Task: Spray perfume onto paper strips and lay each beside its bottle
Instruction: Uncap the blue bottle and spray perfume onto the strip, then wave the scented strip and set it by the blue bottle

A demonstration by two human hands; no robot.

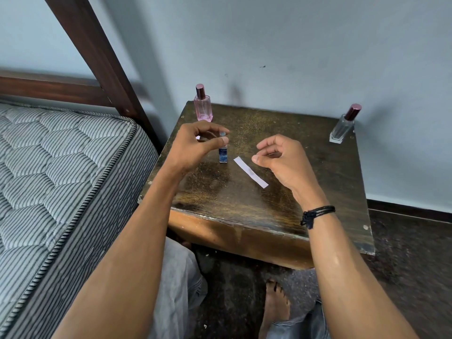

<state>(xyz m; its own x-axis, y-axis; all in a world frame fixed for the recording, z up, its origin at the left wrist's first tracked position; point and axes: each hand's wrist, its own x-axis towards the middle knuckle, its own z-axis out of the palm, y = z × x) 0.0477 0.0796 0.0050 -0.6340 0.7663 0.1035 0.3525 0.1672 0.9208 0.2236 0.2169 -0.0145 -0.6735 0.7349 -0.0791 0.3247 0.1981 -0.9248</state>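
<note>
- Bench [244, 216]: small dark wooden top, with a mattress [61, 155] along its left edge. Three bottles stand upright on it: pink bottle [203, 107] at the far left corner, clear bottle [342, 128] at the far right corner, small blue bottle [223, 155] left of centre.
- Paper strip [250, 172] lies flat on the bench, just right of the blue bottle and not touching it. Its long axis is diagonal: the far end points toward the blue bottle, the near end toward the near right corner.
- Left hand [195, 145]: thumb and forefinger are curled over the blue bottle's cap end, pinching it. The bottle's base sits on the bench.
- Right hand [281, 160]: hovers just right of the strip's far end, fingers loosely curled, holding nothing, clear of the paper.
- White sliver [198, 137] behind the left hand, near the pink bottle: mostly hidden, so I cannot tell whether it is a strip.
- Judgement: the blue bottle and its strip look paired. No strip shows by the clear bottle, so that one probably remains.
- Step notes:
  - Keep the narrow bottle vertical and lift the fingers straight up off the cap, since it likely tips easily.
  - Keep wrists high over the strip, which is light and would drag.
  - Leave the strip near its bottle so the pairing reads plainly.
</note>
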